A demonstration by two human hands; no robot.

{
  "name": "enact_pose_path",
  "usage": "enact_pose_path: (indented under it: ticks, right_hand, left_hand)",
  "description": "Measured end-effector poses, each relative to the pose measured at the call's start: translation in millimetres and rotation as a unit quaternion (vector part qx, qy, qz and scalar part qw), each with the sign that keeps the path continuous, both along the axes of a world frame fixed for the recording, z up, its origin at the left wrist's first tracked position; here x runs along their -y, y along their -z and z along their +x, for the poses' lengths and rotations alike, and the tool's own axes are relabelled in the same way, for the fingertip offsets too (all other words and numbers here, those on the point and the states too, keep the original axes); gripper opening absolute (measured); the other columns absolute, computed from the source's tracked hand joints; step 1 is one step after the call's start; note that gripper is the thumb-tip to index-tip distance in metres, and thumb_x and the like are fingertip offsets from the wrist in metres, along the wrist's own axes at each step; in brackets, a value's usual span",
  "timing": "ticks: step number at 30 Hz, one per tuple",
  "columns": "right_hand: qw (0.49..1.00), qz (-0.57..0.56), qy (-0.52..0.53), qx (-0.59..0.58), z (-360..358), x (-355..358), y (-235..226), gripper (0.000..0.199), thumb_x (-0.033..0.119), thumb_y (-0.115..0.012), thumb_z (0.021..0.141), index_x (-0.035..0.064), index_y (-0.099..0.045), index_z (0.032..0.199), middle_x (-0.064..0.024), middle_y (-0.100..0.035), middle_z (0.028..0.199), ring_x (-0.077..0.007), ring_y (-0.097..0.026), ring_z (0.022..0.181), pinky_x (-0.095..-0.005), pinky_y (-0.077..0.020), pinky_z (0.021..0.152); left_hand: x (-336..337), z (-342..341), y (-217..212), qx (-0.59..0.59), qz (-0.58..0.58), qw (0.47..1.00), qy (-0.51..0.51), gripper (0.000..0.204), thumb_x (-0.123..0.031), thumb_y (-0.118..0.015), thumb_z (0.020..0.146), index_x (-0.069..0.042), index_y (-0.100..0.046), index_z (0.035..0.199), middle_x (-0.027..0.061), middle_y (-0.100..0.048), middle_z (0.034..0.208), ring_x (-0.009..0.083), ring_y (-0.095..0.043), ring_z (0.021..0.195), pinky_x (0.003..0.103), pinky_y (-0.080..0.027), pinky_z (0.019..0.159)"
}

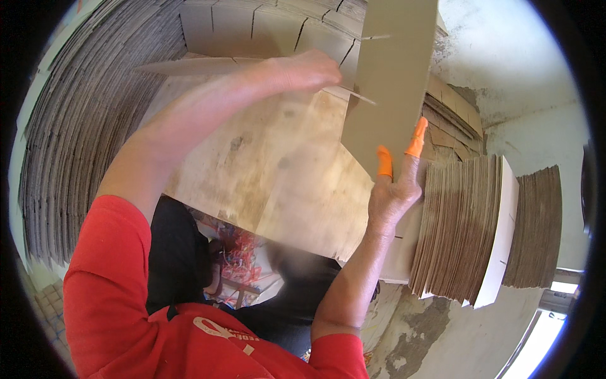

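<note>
My left hand (317, 71) is closed at the far side of the board, slightly blurred. It grips a thin cardboard strip (183, 67), seen nearly edge-on and partly behind my forearm. The strip's other end reaches the face of a long brown cardboard piece (394, 76) with short slits. My right hand (394, 186) holds that piece near its lower end, with orange finger covers on the thumb and one finger. The finger lies along its right edge; my other right fingers are hidden. Below both hands lies a stained plywood board (252, 170).
Tall stacks of cardboard sheets (95, 126) stand at the left. Slit cardboard pieces (271, 30) line the far side. More cardboard stacks (457, 227) stand right of my right forearm, beside a pale wall (524, 76). Red tangled scraps (240, 252) show below the board's near edge.
</note>
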State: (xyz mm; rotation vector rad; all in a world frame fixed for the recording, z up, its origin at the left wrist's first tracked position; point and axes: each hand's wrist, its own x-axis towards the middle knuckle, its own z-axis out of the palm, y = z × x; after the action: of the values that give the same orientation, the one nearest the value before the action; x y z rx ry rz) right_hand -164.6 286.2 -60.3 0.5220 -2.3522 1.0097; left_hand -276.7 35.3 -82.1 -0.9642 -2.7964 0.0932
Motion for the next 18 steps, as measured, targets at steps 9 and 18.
enact_pose_path:
  ticks: [9, 18]
  right_hand:
    - [0.999, -0.010, 0.021, 0.039, -2.8, 1.0, 12.4, 0.069, -0.003, -0.057, 0.091, 0.0255, -0.035, 0.149, -0.0089, -0.064, 0.123, -0.0199, -0.054, 0.057, -0.0310, -0.0510, 0.056]
    - [0.980, 0.133, 0.081, 0.127, -6.9, -2.7, 26.8, 0.074, 0.002, -0.063, 0.088, 0.0256, -0.031, 0.151, -0.0115, -0.068, 0.105, -0.0248, -0.064, 0.068, -0.0330, -0.0525, 0.057]
  left_hand:
    - [-18.3, 36.3, -12.6, -0.012, 0.077, 0.997, 0.023, 0.003, 0.000, -0.061, 0.069, 0.001, -0.063, 0.068, 0.0188, -0.065, 0.076, 0.0372, -0.065, 0.076, 0.045, -0.052, 0.062]
    - [-48.4, 62.0, -35.6, 0.052, 0.078, 0.996, 0.010, 0.002, 0.000, -0.061, 0.073, 0.000, -0.062, 0.074, 0.0147, -0.065, 0.079, 0.0328, -0.065, 0.083, 0.044, -0.053, 0.068]
